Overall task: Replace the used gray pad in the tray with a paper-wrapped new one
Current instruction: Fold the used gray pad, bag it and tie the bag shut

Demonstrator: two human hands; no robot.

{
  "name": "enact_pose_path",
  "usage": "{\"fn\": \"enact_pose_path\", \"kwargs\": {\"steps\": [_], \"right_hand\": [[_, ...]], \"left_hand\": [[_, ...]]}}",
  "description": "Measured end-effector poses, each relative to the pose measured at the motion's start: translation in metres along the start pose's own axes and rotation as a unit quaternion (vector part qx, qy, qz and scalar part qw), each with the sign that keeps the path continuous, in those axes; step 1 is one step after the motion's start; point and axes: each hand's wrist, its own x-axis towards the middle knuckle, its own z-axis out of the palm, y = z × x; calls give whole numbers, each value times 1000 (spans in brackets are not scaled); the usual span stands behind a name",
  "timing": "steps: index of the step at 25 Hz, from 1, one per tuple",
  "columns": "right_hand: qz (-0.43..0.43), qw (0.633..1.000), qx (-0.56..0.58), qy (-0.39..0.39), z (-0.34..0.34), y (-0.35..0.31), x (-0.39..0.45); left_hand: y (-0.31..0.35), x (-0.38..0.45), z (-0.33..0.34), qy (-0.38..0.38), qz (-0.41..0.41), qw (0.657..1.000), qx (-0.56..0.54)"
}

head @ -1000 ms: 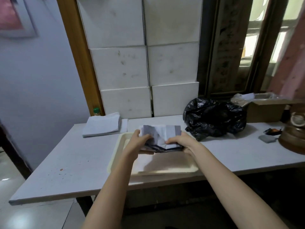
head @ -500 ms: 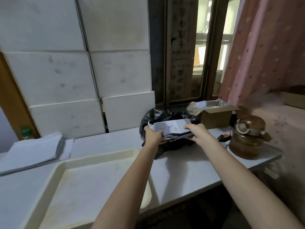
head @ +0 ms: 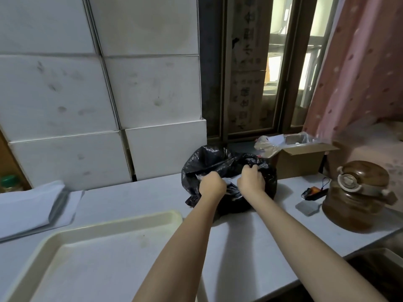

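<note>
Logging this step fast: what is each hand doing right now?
Left hand: fingers curled, gripping the paper-wrapped used pad at the black trash bag.
Right hand: fingers curled, gripping the same pad's other end.

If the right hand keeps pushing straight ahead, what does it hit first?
Most likely the black trash bag: the right hand is already at its mouth, gripping the used pad. Depth inside is unclear.

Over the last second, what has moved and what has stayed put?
Both hands, left hand and right hand, lifted the used pad out of the tray and carried it right, into the black bag. Both still grip it. The paper stack stayed put.
</note>
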Motion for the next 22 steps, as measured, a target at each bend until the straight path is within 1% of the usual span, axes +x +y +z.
{"fn": "enact_pose_path", "kwargs": {"steps": [1, 2, 3, 4, 5, 6, 7, 9, 11, 14, 15, 16, 17, 18, 19, 20, 21, 22], "right_hand": [[-44, 996, -79, 23, 10, 2, 1], [-99, 984, -144, 29, 20, 3, 1], [-154, 972, -174, 14, 29, 3, -1], [-199, 965, -170, -23, 37, 5, -2], [-226, 961, -146, -70, 43, 7, -4], [-239, 957, -117, -117, 44, 10, -5], [-245, 953, -92, -149, 46, 13, -5], [-261, 947, -92, -165, 50, 19, -3], [-263, 944, -91, -175, 53, 23, -4], [-239, 942, -94, -214, 50, 22, -6], [-237, 944, -94, -211, 43, 20, -7], [-250, 949, -83, -175, 35, 18, -8], [-291, 951, -75, -76, 28, 15, -8], [-326, 941, -80, 49, 19, 12, -8], [-334, 927, -87, 149, 12, 10, -5], [-315, 918, -93, 224, 7, 10, 1], [-262, 935, -100, 215, -2, 10, 7], [-207, 956, -108, 176, -10, 12, 12]], "left_hand": [[-3, 1, 7, 3, -6, 998, 57], [-6, 2, 16, 30, 5, 989, 144], [-9, 0, 22, 65, 36, 972, 224], [-10, -3, 30, 89, 85, 954, 273], [-11, -4, 38, 93, 142, 943, 285], [-13, -2, 48, 74, 178, 942, 274], [-15, 0, 55, 41, 186, 950, 246], [-22, 6, 62, -30, 161, 966, 200], [-29, 9, 67, -69, 140, 974, 161], [-30, 9, 61, -142, 119, 975, 123], [-27, 9, 51, -146, 123, 973, 127], [-23, 11, 39, -113, 136, 975, 138], [-20, 14, 25, -30, 149, 975, 160], [-20, 19, 9, 61, 144, 970, 186], [-25, 23, -5, 120, 115, 964, 207], [-33, 26, -18, 132, 63, 965, 217], [-43, 29, -26, 113, 4, 970, 217], [-54, 31, -29, 80, -44, 975, 204]]}}
